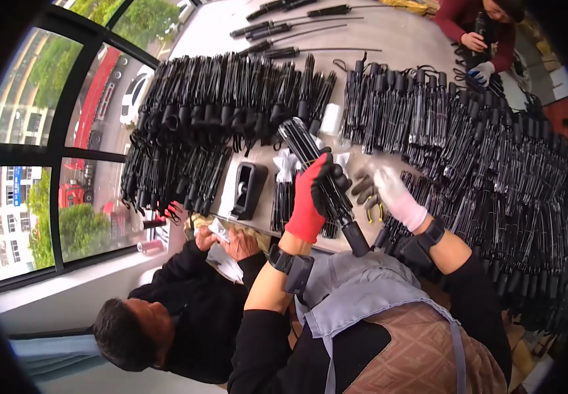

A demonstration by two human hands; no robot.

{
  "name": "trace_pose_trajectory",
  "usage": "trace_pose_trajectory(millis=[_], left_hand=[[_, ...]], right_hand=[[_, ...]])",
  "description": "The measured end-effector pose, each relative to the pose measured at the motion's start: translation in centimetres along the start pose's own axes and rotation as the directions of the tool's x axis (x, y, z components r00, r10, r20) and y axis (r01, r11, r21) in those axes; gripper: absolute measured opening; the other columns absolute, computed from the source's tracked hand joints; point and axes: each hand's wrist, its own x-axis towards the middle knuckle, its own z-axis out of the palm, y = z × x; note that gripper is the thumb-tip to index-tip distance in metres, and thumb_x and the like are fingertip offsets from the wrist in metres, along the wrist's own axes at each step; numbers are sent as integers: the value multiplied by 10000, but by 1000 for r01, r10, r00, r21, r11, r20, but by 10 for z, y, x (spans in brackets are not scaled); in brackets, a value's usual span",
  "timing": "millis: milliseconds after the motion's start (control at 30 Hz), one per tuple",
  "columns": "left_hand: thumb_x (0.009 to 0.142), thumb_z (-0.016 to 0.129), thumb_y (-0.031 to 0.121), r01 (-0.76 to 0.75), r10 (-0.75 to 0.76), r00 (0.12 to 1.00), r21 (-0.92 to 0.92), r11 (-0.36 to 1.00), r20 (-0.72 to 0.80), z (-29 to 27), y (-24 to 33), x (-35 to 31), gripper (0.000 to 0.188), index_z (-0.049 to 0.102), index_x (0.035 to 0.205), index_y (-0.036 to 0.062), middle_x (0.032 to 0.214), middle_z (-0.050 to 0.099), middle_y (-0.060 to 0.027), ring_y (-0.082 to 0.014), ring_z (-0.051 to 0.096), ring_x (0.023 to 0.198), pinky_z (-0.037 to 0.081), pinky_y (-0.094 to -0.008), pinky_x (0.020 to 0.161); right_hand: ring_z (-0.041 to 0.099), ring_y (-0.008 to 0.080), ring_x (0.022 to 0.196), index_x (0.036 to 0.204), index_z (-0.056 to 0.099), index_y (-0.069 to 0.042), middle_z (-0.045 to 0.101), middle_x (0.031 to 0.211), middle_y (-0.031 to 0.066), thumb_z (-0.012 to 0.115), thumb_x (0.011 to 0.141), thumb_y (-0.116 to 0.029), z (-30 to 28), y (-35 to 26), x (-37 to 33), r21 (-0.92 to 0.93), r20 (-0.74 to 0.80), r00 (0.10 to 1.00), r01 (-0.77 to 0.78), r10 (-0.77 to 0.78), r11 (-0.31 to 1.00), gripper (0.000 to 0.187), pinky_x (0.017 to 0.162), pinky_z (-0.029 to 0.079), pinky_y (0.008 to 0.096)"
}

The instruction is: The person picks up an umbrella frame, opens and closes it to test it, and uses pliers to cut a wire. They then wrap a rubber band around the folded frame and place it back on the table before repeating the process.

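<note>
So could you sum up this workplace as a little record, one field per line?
Left hand: red-gloved, gripping a folded black umbrella frame
Right hand: pale-gloved, blurred; whether it holds anything is unclear
Table: piled with more black frames
Nearby: black tape dispenser, left of the held frame
People: a person at left, a co-worker across the table

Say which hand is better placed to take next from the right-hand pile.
Probably the right hand: it's nearer the pile, while the left hand holds an umbrella. Blur hides whether the right grip is empty.
</note>
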Motion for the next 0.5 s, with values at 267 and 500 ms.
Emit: trace_pose_trajectory(millis=[267,500], left_hand=[[923,594,165,-78,98,970,98,992,-222,-30,14,13,172,556,1043,48,770,576,-51,-172,559,632,477,-286,585],[823,692,174,11,310,940,921,390,-142,-90,132,39,271,565,1013,28,790,605,-52,-128,583,678,463,-302,587]], right_hand=[[464,91,637,847,615,31,595,724,29,546,969,-344,44,40,25,-651,273,962,168,22,741,400,577,397,287],[637,209,702,1008,587,42,654,807,119,559,935,-342,-34,52,101,-327,191,970,-83,152,941,392,650,505,331]])
